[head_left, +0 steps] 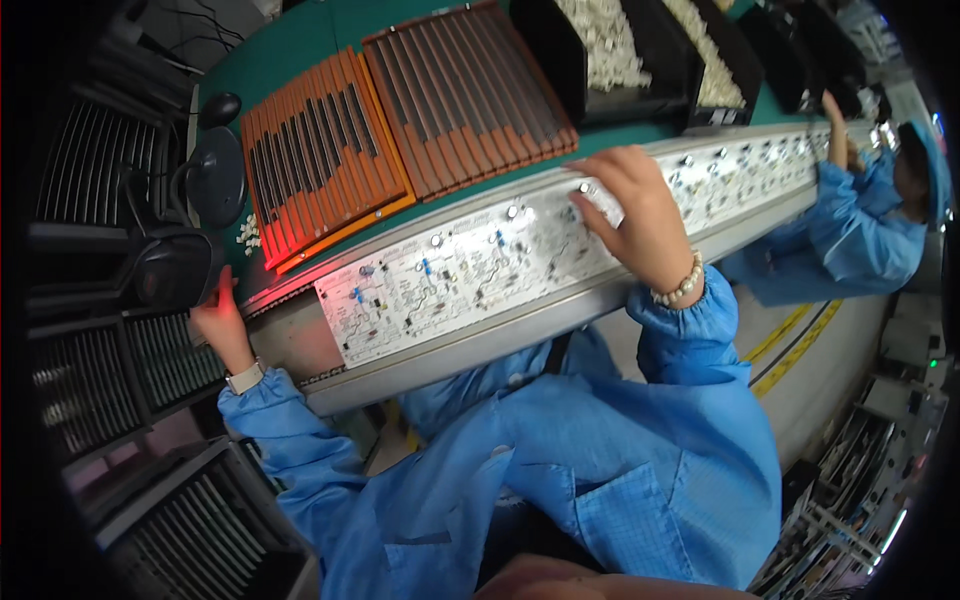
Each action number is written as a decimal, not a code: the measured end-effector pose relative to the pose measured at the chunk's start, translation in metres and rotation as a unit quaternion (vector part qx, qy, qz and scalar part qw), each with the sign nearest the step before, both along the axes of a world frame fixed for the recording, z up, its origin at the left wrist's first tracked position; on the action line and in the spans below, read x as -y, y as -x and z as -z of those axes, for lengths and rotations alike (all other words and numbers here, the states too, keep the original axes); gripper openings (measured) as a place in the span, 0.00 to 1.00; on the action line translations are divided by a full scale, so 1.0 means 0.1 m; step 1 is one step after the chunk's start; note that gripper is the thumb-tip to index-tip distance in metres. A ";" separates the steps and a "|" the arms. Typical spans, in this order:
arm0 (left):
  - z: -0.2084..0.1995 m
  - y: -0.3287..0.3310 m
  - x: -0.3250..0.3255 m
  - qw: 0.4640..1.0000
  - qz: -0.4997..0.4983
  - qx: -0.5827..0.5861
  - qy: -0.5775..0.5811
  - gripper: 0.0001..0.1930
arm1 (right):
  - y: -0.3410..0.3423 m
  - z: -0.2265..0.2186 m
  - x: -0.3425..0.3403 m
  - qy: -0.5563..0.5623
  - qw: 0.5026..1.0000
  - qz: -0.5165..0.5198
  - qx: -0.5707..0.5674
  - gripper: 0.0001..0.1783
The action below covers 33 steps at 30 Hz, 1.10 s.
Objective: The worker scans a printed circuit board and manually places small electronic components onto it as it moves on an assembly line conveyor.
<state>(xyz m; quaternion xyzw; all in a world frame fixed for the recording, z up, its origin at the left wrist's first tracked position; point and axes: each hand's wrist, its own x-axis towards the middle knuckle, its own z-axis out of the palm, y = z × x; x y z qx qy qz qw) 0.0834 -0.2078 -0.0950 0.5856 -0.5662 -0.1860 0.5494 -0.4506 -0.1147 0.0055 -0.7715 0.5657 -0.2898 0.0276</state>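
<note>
A row of white circuit boards point(362, 318) fitted with small parts lies along a metal conveyor point(480, 335). My right hand point(645, 220), a beaded bracelet at its wrist, hovers over or rests on the boards. Its fingers are bent and its thumb stands apart, with nothing visible between them. At the conveyor's left end is my left hand point(222, 325), fingers apart and one stretched upward, tinted by red light. Nothing shows in it. It is nearest to the conveyor's end and a black scanner-like device point(172, 268); whether it touches either I cannot tell.
Two orange-brown slotted trays point(320, 150) holding dark strips lie on a green tabletop point(300, 45). Black bins point(660, 105) of small white parts stand at the back. Loose white pieces point(249, 233) sit near the left tray. At far right a co-worker's blue sleeve point(850, 215) reaches over the conveyor.
</note>
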 end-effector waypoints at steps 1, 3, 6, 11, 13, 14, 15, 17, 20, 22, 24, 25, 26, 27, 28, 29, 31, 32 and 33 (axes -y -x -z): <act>0.06 -0.12 -0.01 1.000 -0.001 0.025 -0.009 0.09 | 0.10 -0.08 0.10 0.027 0.999 0.026 -0.014 0.20; 0.16 -0.14 -0.05 1.000 0.001 -0.019 0.007 0.11 | 0.32 -0.12 0.31 0.084 0.994 0.044 -0.061 0.27; 0.39 -0.19 -0.07 0.998 0.003 -0.067 -0.002 0.16 | 0.62 0.08 0.57 0.089 0.990 0.027 -0.110 0.36; -0.08 0.37 -0.35 0.991 -0.026 -0.127 -0.021 0.06 | 0.78 0.21 0.62 0.005 0.988 0.021 -0.154 0.33; -0.16 0.51 -0.69 0.986 -0.046 -0.154 -0.036 0.06 | 0.75 0.17 0.69 0.029 0.991 -0.007 -0.130 0.29; -0.15 0.59 -0.85 0.984 -0.047 -0.158 -0.073 0.06 | 0.71 0.15 0.69 0.050 0.991 -0.022 -0.126 0.27; -0.10 0.69 -1.01 0.981 -0.074 -0.159 -0.081 0.07 | 0.70 0.15 0.70 0.055 0.991 -0.034 -0.115 0.24; -0.26 0.96 -1.24 0.980 -0.072 -0.163 -0.086 0.06 | 0.71 0.10 0.68 0.028 0.995 -0.032 -0.091 0.22; -0.42 1.27 -1.29 0.974 -0.034 -0.202 -0.098 0.06 | 0.66 0.09 0.66 0.040 0.998 -0.032 -0.037 0.18; -0.32 1.41 -1.24 0.965 0.009 -0.246 -0.087 0.06 | 0.68 0.09 0.68 0.057 0.997 -0.047 -0.012 0.16; -0.30 1.47 -1.26 0.947 0.041 -0.297 -0.119 0.07 | 0.65 0.11 0.68 0.064 0.996 -0.061 0.005 0.13; -0.32 1.54 -1.25 0.944 0.058 -0.306 -0.111 0.08 | 0.66 0.11 0.68 0.088 0.994 -0.064 -0.010 0.13; -0.33 1.61 -1.24 0.940 0.076 -0.315 -0.103 0.09 | 0.67 0.11 0.69 0.113 0.991 -0.066 -0.025 0.12; -0.38 1.63 -1.26 0.940 0.093 -0.302 -0.127 0.10 | 0.66 0.14 0.66 0.105 0.993 -0.056 0.001 0.10; -0.37 1.67 -1.25 0.939 0.093 -0.304 -0.133 0.10 | 0.66 0.15 0.66 0.099 0.994 -0.055 0.000 0.10; -0.35 1.71 -1.25 0.945 0.091 -0.290 -0.120 0.10 | 0.66 0.16 0.65 0.113 0.992 -0.056 0.000 0.10; -0.36 1.79 -1.28 0.950 0.089 -0.276 -0.115 0.09 | 0.64 0.19 0.64 0.131 0.990 -0.059 0.012 0.08; -0.41 1.83 -1.30 0.962 0.092 -0.229 -0.116 0.08 | 0.65 0.20 0.63 0.125 0.990 -0.057 0.011 0.08; -0.47 1.87 -1.31 0.972 0.097 -0.181 -0.118 0.07 | 0.65 0.20 0.63 0.128 0.990 -0.056 0.010 0.10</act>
